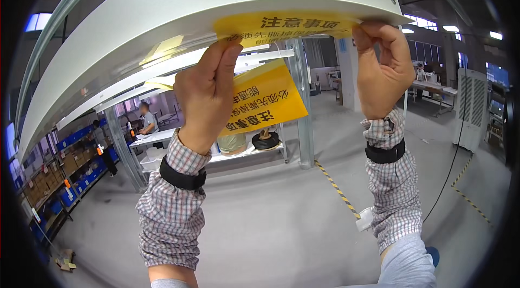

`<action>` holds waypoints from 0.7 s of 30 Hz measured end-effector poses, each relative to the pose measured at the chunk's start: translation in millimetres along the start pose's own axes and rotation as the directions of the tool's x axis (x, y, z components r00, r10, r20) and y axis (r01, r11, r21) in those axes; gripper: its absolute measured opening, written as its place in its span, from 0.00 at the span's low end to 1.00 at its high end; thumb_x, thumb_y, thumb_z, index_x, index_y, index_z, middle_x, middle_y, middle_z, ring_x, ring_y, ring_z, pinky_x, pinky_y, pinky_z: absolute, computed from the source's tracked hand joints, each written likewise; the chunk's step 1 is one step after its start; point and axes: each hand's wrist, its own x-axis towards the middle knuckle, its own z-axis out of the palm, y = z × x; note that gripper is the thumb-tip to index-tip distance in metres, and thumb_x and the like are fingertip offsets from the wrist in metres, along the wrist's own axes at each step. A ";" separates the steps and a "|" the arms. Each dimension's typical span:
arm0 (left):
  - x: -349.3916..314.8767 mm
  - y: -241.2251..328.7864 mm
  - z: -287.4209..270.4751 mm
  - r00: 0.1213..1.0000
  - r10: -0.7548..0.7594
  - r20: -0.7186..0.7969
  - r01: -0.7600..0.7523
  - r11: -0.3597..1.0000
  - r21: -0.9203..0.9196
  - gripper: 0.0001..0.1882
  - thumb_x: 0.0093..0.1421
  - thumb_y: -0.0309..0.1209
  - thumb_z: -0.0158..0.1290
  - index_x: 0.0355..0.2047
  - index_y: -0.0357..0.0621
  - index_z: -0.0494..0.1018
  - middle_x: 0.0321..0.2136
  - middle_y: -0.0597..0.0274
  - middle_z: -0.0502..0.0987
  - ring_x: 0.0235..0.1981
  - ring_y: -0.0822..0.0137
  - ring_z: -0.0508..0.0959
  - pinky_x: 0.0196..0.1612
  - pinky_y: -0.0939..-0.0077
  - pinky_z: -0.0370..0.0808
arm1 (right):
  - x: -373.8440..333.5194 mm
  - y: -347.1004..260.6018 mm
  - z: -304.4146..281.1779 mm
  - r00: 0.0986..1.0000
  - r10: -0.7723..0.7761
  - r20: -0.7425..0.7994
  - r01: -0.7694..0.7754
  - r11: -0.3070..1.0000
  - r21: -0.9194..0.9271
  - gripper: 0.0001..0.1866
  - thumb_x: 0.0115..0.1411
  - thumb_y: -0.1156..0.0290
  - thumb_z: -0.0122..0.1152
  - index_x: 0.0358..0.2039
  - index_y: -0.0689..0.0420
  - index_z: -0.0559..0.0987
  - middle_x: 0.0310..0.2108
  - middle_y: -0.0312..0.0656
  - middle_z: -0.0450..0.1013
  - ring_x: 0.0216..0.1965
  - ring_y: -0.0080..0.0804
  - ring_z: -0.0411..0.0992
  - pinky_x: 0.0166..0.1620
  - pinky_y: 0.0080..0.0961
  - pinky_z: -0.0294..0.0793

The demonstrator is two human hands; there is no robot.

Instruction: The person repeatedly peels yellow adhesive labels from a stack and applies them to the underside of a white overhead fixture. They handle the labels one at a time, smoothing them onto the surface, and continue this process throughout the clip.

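Observation:
Both my arms reach up to a long white panel (179, 11) overhead. A yellow label sheet (281, 27) with black print lies along the panel's lower edge. My left hand (206, 90) presses its fingertips on the sheet's left end. My right hand (382, 68) pinches the sheet's right end between thumb and fingers. A second part of the yellow sheet (268, 98) hangs down behind my left hand, its print upside down. Both wrists wear checked sleeve covers with black bands.
A metal workbench frame (303, 104) stands behind, with a tape roll (265, 140) on its shelf. Shelves with blue bins (65, 179) line the left. A person sits at a far table (146, 120). Yellow-black floor tape (338, 190) crosses the grey floor. A white cooling unit (470, 109) stands right.

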 end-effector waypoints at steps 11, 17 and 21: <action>1.5 0.1 13.2 0.997 0.016 -0.080 -0.014 1.000 0.027 0.09 0.60 0.32 0.50 0.37 0.42 0.76 0.13 0.60 0.73 0.09 0.76 0.67 0.15 0.80 0.62 | 5.8 3.2 -2.1 0.999 -0.035 -0.018 0.034 0.998 -0.046 0.07 0.49 0.79 0.64 0.29 0.61 0.75 0.24 0.36 0.75 0.27 0.20 0.70 0.33 0.17 0.70; 1.0 -3.8 19.8 0.990 0.064 -0.123 -0.055 0.996 0.076 0.09 0.60 0.33 0.50 0.36 0.43 0.75 0.13 0.60 0.72 0.09 0.74 0.67 0.15 0.79 0.62 | 1.8 3.6 2.7 0.998 -0.035 -0.053 0.032 0.997 -0.070 0.07 0.50 0.80 0.63 0.29 0.62 0.74 0.24 0.38 0.74 0.25 0.22 0.72 0.31 0.17 0.71; -6.6 -7.1 24.8 0.989 0.057 -0.139 -0.043 0.994 0.105 0.09 0.61 0.33 0.50 0.35 0.43 0.75 0.11 0.61 0.70 0.09 0.76 0.65 0.14 0.79 0.60 | -9.1 6.9 -3.8 0.998 -0.060 -0.014 0.059 0.996 -0.061 0.06 0.50 0.81 0.61 0.29 0.62 0.73 0.25 0.38 0.73 0.26 0.24 0.73 0.31 0.18 0.72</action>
